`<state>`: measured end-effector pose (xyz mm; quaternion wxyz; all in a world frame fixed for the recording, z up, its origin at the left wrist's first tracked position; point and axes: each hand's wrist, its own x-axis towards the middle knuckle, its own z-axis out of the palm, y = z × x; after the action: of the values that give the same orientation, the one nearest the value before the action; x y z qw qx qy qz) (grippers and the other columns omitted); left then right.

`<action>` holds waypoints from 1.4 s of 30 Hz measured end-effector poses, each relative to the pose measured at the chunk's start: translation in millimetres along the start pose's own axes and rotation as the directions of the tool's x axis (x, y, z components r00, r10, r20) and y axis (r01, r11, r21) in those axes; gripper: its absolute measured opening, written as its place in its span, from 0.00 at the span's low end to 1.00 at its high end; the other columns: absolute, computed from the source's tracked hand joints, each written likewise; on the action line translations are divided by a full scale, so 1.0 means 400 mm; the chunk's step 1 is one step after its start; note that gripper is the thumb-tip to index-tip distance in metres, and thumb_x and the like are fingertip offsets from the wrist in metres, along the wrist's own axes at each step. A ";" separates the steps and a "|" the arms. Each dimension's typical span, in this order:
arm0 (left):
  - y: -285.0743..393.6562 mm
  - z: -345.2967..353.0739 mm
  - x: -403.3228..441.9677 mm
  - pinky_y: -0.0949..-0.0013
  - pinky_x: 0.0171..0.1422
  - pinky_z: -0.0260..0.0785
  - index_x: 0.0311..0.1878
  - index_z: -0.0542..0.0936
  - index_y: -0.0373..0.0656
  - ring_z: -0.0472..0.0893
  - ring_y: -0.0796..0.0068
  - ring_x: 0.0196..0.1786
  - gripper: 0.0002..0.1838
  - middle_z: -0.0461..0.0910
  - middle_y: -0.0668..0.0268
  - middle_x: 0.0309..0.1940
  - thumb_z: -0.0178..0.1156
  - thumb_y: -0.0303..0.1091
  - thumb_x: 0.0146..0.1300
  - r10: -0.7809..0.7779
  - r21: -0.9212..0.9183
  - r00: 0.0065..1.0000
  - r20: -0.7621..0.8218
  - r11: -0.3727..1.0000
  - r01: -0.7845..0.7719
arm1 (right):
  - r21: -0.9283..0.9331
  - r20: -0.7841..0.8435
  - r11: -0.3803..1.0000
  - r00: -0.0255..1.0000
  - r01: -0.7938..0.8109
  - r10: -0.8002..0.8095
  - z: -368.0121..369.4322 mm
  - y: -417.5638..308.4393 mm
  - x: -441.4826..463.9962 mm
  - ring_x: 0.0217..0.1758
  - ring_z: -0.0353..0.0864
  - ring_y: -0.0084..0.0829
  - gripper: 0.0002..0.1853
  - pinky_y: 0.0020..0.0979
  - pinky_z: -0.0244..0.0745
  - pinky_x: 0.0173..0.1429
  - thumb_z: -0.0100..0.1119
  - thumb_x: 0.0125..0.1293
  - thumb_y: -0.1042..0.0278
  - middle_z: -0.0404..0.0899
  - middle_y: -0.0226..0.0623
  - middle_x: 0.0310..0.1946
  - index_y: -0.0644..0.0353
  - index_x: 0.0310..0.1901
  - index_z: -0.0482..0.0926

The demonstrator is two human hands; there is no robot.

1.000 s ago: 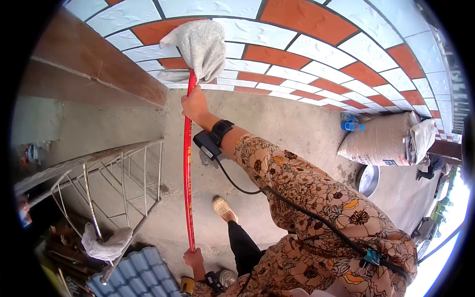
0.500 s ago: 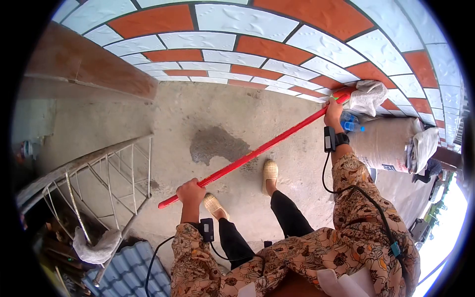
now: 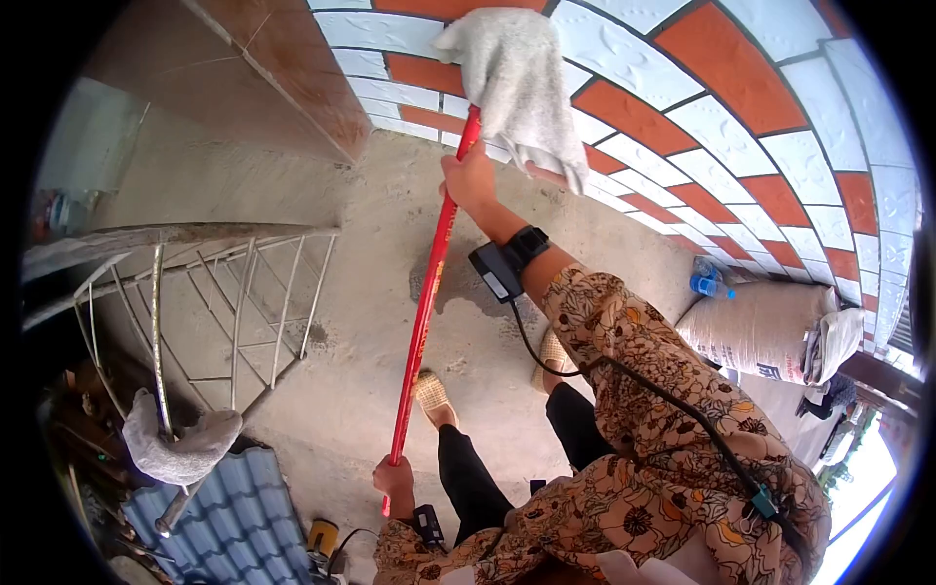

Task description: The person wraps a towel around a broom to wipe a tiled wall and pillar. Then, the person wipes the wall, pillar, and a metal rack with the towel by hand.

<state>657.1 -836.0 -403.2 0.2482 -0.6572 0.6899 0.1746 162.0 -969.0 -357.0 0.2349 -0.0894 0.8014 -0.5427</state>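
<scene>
A red pole (image 3: pixel 426 302) slants through the middle of the frame, from the upper centre to the lower centre-left, its upper end covered by a light grey cloth (image 3: pixel 517 73). The right hand (image 3: pixel 471 178) is closed around the pole just below the cloth, its fingers wrapped about it; the left hand (image 3: pixel 394 475) grips it near the bottom end, also closed. The cloth hangs across the tiled wall (image 3: pixel 721 136) at the top of the frame; whether it presses on the tiles cannot be told. Under the pole, a dark patch (image 3: pixel 483 278) marks the concrete floor (image 3: pixel 366 341). At left, a metal frame (image 3: pixel 237 327) carries another grey cloth (image 3: pixel 180 444) on its lower end, above blue corrugated sheets (image 3: pixel 229 526) in the lower left. At right, a full sack (image 3: pixel 756 322) sits by the wall, a blue bottle (image 3: pixel 712 287) just beside it.
</scene>
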 end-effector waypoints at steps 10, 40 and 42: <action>0.005 -0.038 -0.050 0.54 0.39 0.72 0.26 0.81 0.48 0.80 0.54 0.31 0.08 0.80 0.56 0.25 0.56 0.38 0.44 -0.156 -0.053 0.987 0.043 0.986 0.158 | -0.039 0.307 0.998 0.951 0.054 -0.039 0.117 -0.002 0.044 0.18 0.80 0.36 0.17 0.31 0.75 0.21 0.49 0.54 0.69 0.75 0.47 0.23 0.76 0.37 0.60; 0.237 -0.363 -0.327 0.77 0.27 0.63 0.24 0.79 0.38 0.70 0.84 0.22 0.09 0.73 0.74 0.17 0.66 0.34 0.49 0.339 -0.839 0.902 0.268 0.542 0.045 | -0.066 0.425 0.974 0.889 0.218 -0.170 -0.735 -0.305 -0.041 0.51 0.71 0.30 0.20 0.30 0.65 0.55 0.59 0.55 0.63 0.74 0.33 0.47 0.60 0.50 0.72; 0.169 -0.351 -0.343 0.75 0.28 0.66 0.26 0.80 0.39 0.74 0.80 0.22 0.11 0.76 0.72 0.17 0.65 0.38 0.48 0.270 -0.766 0.925 0.268 0.641 0.035 | -0.121 0.356 0.932 0.891 0.343 -0.282 -0.745 -0.314 -0.004 0.54 0.69 0.31 0.19 0.31 0.64 0.57 0.55 0.59 0.64 0.72 0.36 0.50 0.60 0.51 0.71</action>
<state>576.0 -798.1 -215.7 0.0595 -0.6094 0.5375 0.5797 8.3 -771.1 -152.5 0.2672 -0.3287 0.7709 -0.4757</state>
